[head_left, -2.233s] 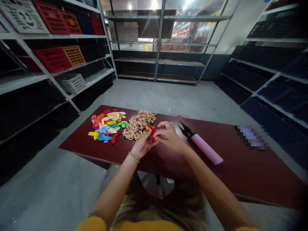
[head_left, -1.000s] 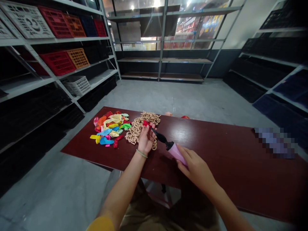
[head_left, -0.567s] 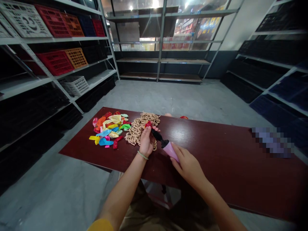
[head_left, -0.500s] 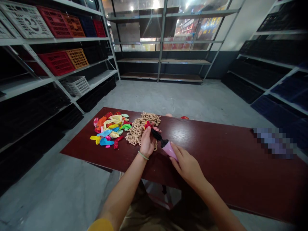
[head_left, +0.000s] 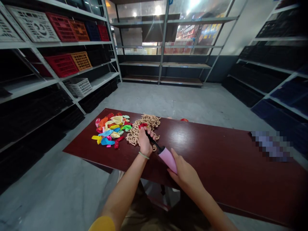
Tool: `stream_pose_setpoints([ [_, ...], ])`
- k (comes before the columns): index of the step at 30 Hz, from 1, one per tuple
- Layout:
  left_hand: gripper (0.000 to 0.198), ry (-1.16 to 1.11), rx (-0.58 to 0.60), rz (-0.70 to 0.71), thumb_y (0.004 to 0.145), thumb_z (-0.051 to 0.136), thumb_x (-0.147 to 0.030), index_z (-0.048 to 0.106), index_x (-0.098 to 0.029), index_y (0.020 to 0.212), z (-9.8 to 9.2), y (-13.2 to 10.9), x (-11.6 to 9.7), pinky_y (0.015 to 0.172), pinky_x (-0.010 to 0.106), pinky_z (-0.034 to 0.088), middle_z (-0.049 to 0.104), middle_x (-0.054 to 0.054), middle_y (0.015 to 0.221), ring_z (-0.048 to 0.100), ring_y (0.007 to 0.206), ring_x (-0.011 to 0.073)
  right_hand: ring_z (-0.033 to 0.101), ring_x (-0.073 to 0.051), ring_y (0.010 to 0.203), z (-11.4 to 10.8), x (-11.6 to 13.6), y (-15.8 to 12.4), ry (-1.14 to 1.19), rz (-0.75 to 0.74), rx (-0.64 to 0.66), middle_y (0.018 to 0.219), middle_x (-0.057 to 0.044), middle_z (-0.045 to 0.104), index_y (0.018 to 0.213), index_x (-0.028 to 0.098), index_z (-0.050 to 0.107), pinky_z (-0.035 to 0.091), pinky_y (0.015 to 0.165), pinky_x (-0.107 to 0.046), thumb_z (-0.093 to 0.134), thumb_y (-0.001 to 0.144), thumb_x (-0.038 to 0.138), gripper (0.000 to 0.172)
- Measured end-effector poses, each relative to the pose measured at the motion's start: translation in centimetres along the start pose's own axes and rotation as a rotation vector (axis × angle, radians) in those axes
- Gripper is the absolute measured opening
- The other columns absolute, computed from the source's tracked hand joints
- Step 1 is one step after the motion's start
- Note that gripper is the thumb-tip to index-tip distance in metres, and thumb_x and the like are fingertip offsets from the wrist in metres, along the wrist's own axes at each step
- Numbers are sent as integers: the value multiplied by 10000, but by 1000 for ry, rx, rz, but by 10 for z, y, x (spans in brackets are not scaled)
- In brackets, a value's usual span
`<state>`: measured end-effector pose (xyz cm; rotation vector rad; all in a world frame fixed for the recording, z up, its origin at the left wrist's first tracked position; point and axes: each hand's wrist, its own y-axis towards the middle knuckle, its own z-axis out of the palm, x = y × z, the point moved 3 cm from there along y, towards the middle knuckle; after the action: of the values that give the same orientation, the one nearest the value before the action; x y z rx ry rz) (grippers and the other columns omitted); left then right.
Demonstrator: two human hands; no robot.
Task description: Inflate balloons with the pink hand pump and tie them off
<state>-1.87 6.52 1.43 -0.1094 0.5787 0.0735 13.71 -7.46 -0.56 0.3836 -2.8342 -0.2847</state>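
Observation:
My left hand (head_left: 145, 141) is closed around the black front end of a balloon pump, with a red balloon (head_left: 142, 125) showing just beyond the fingers. My right hand (head_left: 184, 169) grips the pump's pink body (head_left: 167, 159). A thin black rod (head_left: 155, 144) shows between the two hands; the nozzle is hidden in the left one. Beneath and behind the left hand lies a heap of beige curled pieces (head_left: 137, 131). To its left, many-coloured limp balloons (head_left: 112, 128) are spread in a loose pile.
The dark red table (head_left: 207, 150) spans the view, with a blurred purplish item (head_left: 270, 146) at its right end. Shelves with plastic crates (head_left: 61, 65) stand on the left, a metal rack (head_left: 161, 64) at the back, and more shelving (head_left: 267, 73) on the right.
The pump's pink body has moved away from my left hand, down and toward me, and the black part between the hands looks thinner. The left hand and balloon have shifted slightly left.

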Motion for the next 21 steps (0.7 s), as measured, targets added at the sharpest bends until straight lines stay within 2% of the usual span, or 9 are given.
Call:
stream_pose_setpoints([
  [5, 287, 20, 21, 79, 930, 537, -451, 424, -219, 803, 17, 11, -27, 410, 195, 291, 356, -57, 608, 370, 455, 72, 665, -268, 1016, -15, -22, -40, 101, 1, -60, 1216, -103, 640, 1486, 263, 310, 556, 811, -382, 555, 877, 302, 658],
  [10, 289, 27, 41, 99, 932, 529, -457, 425, -221, 802, 28, 7, -32, 407, 195, 294, 354, -58, 609, 370, 449, 72, 715, -235, 888, -22, -31, -61, 97, 75, -75, 1120, -53, 689, 1523, 335, 246, 578, 670, -326, 538, 904, 376, 686],
  [13, 288, 43, 33, 95, 929, 529, -459, 422, -222, 806, 31, -6, -19, 407, 193, 295, 361, -58, 615, 364, 447, 70, 727, -245, 883, -18, -24, -53, 92, 102, -121, 1147, -61, 695, 1506, 323, 294, 581, 659, -326, 547, 892, 375, 666],
  [18, 324, 75, 55, 0, 922, 526, -491, 423, -215, 788, 29, -28, 12, 418, 193, 314, 375, -55, 609, 377, 453, 72, 710, -255, 992, -8, -10, -19, 164, 189, -128, 1270, -46, 659, 1412, 310, 426, 581, 744, -344, 564, 874, 386, 561],
  [21, 329, 104, 62, -5, 920, 531, -496, 426, -214, 787, 22, -29, 15, 426, 189, 324, 388, -55, 601, 392, 456, 74, 716, -252, 970, -2, -4, -9, 214, 195, -93, 1247, -40, 673, 1371, 299, 460, 577, 741, -341, 567, 872, 388, 518],
])
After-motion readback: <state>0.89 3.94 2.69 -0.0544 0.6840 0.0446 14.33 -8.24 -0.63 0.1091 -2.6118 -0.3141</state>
